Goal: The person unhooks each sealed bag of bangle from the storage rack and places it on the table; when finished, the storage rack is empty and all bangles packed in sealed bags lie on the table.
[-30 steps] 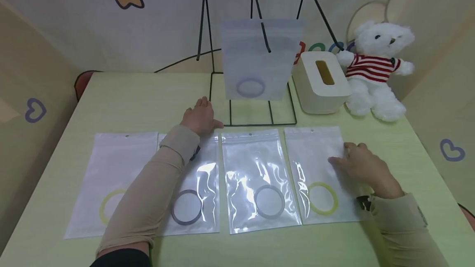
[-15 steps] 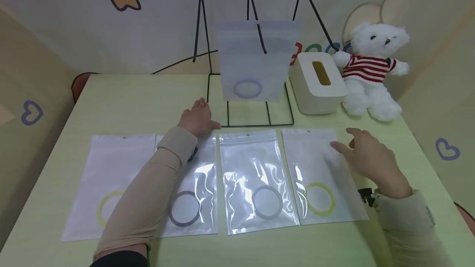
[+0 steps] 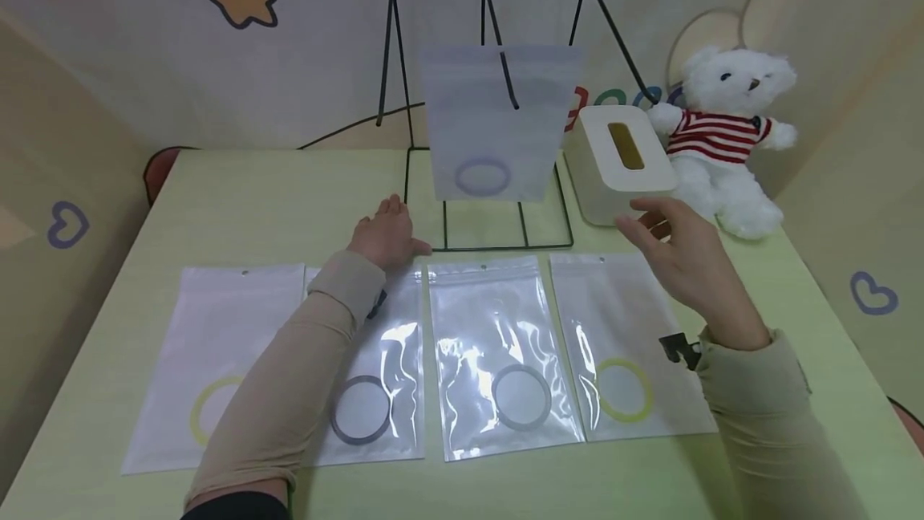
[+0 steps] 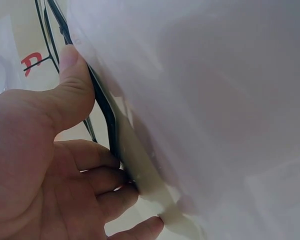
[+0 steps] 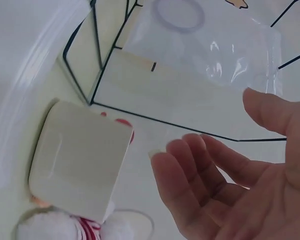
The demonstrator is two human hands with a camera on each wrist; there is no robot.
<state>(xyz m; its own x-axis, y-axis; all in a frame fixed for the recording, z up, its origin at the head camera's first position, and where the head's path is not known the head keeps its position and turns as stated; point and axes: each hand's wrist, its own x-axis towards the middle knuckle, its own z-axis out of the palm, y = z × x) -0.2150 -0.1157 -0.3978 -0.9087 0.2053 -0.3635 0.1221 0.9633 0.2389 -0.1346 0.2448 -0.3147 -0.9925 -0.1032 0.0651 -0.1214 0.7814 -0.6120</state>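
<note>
My left hand point(image 3: 386, 235) rests at the front left corner of a black wire display rack point(image 3: 505, 247), fingers extended; the left wrist view shows its thumb and fingertips against the wire point(image 4: 107, 112). A zip bag with a purple ring point(image 3: 498, 119) hangs on the rack's middle hook. My right hand point(image 3: 689, 255) is raised in front of the tissue box point(image 3: 621, 151), fingers loosely bent, holding nothing. Below it lies a clear zip bag with a yellow ring point(image 3: 624, 299). Left of that are a bag with a grey ring point(image 3: 487, 319) and one with a dark ring point(image 3: 404, 343).
Another bag with a yellow ring point(image 3: 224, 327) lies at the far left, partly under my left sleeve. Behind the tissue box, a white teddy bear point(image 3: 722, 135) in a striped top sits at the back right. The rack's outer hooks point(image 3: 386, 54) jut toward me.
My right hand has lifted off the rightmost bag and moved up and forward, toward the tissue box. My left hand stays at the rack corner.
</note>
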